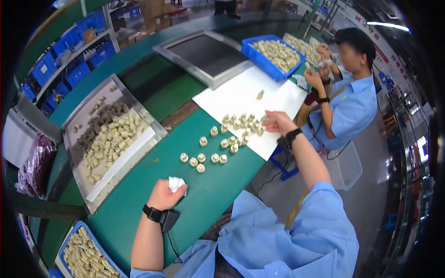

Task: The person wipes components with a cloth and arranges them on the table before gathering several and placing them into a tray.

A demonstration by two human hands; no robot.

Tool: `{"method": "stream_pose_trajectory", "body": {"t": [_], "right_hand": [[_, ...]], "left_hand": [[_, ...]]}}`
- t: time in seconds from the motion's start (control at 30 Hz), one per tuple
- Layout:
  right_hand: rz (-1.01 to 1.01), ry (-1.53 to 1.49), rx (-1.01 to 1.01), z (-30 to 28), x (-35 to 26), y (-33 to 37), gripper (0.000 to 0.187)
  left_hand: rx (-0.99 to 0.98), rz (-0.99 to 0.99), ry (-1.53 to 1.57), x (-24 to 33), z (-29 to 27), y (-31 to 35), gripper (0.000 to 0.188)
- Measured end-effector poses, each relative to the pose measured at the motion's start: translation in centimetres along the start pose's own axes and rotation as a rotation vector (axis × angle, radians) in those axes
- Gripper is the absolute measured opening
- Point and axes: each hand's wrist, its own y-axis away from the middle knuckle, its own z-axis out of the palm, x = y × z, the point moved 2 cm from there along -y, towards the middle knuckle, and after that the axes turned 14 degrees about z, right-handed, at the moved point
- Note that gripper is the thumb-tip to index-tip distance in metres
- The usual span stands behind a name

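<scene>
My left hand (166,195) is closed around a crumpled white wipe (175,183), just above the green table near its front edge. At the right, my right hand (280,123) reaches over a white sheet (218,98), fingers stretched out and apart, beside a cluster of small cream fittings (243,121). The fingertips come close to the nearest ones; I cannot tell whether they touch. More fittings (200,158) of the same kind stand upright, scattered on the green tabletop between my hands. One fitting (260,94) lies apart, farther back on the sheet.
A metal-framed tray (153,134) with cream and grey pieces is at left. A blue bin (273,76) of cream parts stands at the back, beside a dark framed panel (204,53). Another blue bin (62,248) sits near left. A co-worker (347,102) handles parts at right.
</scene>
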Motion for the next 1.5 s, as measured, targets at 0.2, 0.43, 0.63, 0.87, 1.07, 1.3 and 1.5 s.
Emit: {"method": "stream_pose_trajectory", "body": {"t": [0.2, 0.43, 0.63, 0.87, 1.07, 1.3, 1.5], "right_hand": [[-0.062, 0.135, 0.014, 0.1, 0.0, 1.1, 0.046], [-0.012, 0.437, -0.02, 0.9, -2.9, 1.4, 0.049], [0.031, 0.1, 0.139, -1.9, -4.9, -3.8, 0.078], [0.093, 0.059, 0.174, -1.0, -6.6, -6.7, 0.097], [0.166, 0.079, 0.131, -1.8, -7.0, -8.1, 0.103], [0.18, 0.168, 0.178, -1.1, -7.6, -8.2, 0.102], [0.19, 0.226, 0.217, -0.7, -7.1, -7.9, 0.096]], "left_hand": [[-0.019, 0.005, -0.02, 0.6, 0.2, -0.1, 0.021], [-0.007, -0.037, -0.004, 0.0, -0.3, -0.2, 0.02], [-0.026, -0.056, 0.022, -0.2, 0.0, -0.5, 0.02], [0.015, -0.022, 0.031, -0.3, 0.1, -0.1, 0.024], [-0.024, -0.03, 0.021, 0.2, 0.0, -0.4, 0.024], [-0.037, -0.053, 0.037, -0.2, -0.1, -0.2, 0.019], [-0.03, -0.042, 0.053, -0.3, -0.2, -0.2, 0.019]]}}
